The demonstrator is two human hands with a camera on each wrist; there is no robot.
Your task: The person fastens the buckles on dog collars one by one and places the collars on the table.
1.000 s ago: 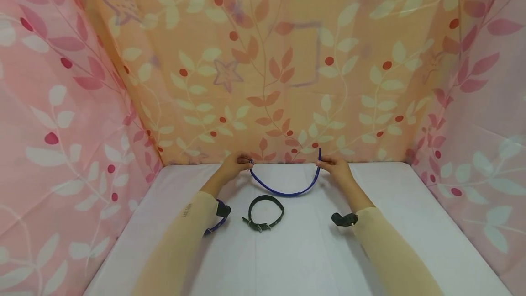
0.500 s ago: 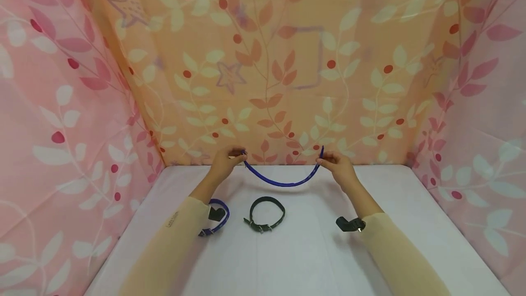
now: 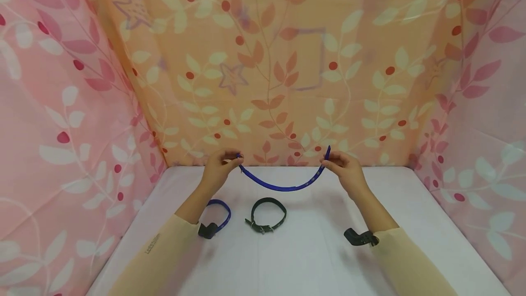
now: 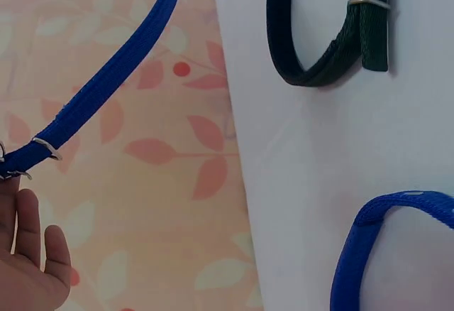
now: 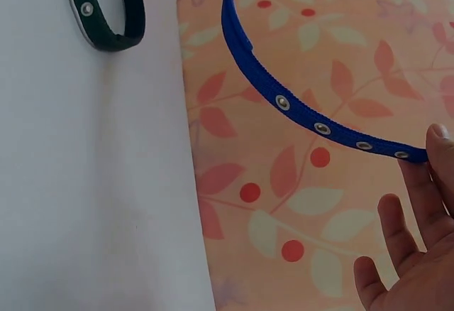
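Note:
A blue pet collar [image 3: 283,189], unfastened, hangs in a shallow curve above the table between both hands. My left hand [image 3: 218,168] pinches its buckle end; metal loops show on the strap [image 4: 92,101] in the left wrist view. The other end, with metal eyelets along the strap [image 5: 323,128], is pinched between thumb and finger of my right hand [image 3: 345,172], its tip poking up past them. On the table below lies a dark green collar [image 3: 268,201], buckled into a ring. A second blue collar [image 3: 223,207], also looped, lies left of it, partly hidden behind my left wrist.
The white table [image 3: 304,259] meets an orange leaf-patterned curtain [image 3: 263,58] at its far edge. Pink patterned curtains [image 3: 61,172] stand along both sides. A black wrist-camera mount [image 3: 359,237] sticks out from the right sleeve, another from the left.
Both hands have moved apart, the left one to the left and the right one slightly right, drawing the held blue collar into a wider, shallower curve. The collars on the table stay put.

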